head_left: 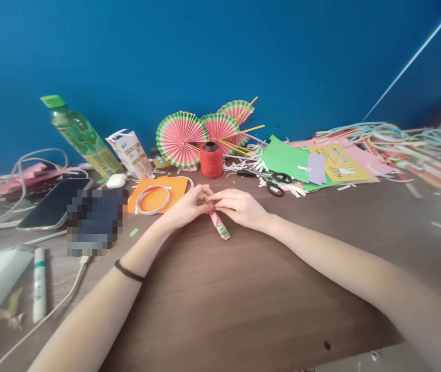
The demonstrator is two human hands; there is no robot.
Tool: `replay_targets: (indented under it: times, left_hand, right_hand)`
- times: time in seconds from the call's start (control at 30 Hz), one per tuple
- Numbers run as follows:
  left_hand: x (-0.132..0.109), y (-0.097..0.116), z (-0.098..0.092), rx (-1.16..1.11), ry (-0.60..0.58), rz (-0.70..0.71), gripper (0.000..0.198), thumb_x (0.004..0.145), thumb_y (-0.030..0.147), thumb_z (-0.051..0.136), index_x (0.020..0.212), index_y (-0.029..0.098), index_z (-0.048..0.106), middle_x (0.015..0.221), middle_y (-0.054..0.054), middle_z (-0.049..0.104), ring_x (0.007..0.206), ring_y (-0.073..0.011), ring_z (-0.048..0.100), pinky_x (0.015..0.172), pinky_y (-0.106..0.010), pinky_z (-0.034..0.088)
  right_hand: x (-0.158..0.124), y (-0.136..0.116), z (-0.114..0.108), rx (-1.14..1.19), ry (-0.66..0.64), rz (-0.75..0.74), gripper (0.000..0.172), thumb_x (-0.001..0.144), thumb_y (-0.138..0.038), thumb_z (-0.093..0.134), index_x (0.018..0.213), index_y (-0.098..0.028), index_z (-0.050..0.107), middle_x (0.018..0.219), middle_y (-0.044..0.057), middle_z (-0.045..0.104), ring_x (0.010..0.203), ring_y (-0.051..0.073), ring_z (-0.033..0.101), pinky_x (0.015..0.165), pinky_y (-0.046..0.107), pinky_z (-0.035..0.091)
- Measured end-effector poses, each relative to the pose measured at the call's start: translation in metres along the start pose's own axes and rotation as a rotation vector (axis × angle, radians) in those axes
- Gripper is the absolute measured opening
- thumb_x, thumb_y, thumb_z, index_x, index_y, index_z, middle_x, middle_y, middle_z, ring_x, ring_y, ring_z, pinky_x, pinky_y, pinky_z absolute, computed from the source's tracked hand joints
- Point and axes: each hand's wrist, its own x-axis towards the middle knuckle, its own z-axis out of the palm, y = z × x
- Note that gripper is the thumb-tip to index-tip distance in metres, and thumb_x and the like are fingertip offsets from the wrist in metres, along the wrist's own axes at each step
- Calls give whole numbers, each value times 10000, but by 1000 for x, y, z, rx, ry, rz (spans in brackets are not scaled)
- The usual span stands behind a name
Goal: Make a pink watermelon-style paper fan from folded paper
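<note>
A narrow folded paper strip [220, 227], pink with green marks, lies between my hands above the brown table. My left hand [193, 206] pinches its far end, fingers closed. From the other side my right hand [239, 207] meets it, its fingertips pressed together on the same end of the strip. The fingers hide that end. Just beyond them stands a red thread spool [211, 161]. Behind the spool, pleated pink and green paper fans [183, 138] on yellow sticks lean against the blue wall.
On the left are orange paper [177, 187] with a tape roll [138, 201], a green bottle [82, 134], a carton [131, 152], phones [55, 204] with cables and a marker [39, 284]. Black-handled scissors [275, 188], green paper [286, 157] and paper strips [406, 139] lie on the right.
</note>
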Motion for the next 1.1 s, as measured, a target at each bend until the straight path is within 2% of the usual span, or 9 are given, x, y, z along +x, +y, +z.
replay_targets:
  times: [0.17, 0.4, 0.6, 0.8, 1.1]
  left_hand:
    - [1, -3, -1, 25, 21, -19, 272, 708, 206, 614, 897, 164, 423, 682, 25, 606, 653, -109, 592, 666, -276, 467]
    - [0, 2, 1, 32, 76, -52, 258, 694, 207, 605, 889, 150, 445, 670, 28, 595, 625, -105, 587, 625, -259, 463]
    - [-1, 6, 5, 109, 93, -31, 221, 667, 191, 617, 835, 147, 480, 719, 11, 581, 668, -106, 579, 644, -254, 461]
    - [0, 5, 8, 228, 88, 25, 172, 702, 226, 594, 824, 154, 496, 758, -2, 564, 691, -117, 576, 699, -290, 469]
    - [-1, 6, 8, 237, 88, 32, 171, 711, 248, 596, 820, 150, 508, 735, 0, 552, 671, -110, 553, 670, -279, 472]
  right_hand:
    - [-1, 3, 0, 9, 26, -26, 216, 869, -227, 463, 833, -191, 672, 953, 66, 678, 886, 179, 602, 790, 333, 493]
    - [1, -3, 0, 57, 68, 97, 170, 848, -214, 504, 786, -194, 661, 843, 37, 674, 831, 167, 590, 795, 316, 460]
    - [4, -8, 0, 207, 50, 342, 117, 802, -203, 551, 731, -178, 642, 793, 12, 667, 736, 135, 591, 745, 276, 441]
    - [6, -9, 2, 389, 51, 587, 96, 747, -238, 579, 702, -158, 608, 723, 5, 659, 681, 133, 584, 688, 279, 442]
    - [5, -3, 6, 505, 71, 597, 106, 731, -255, 583, 696, -155, 581, 700, 7, 633, 676, 134, 578, 693, 295, 456]
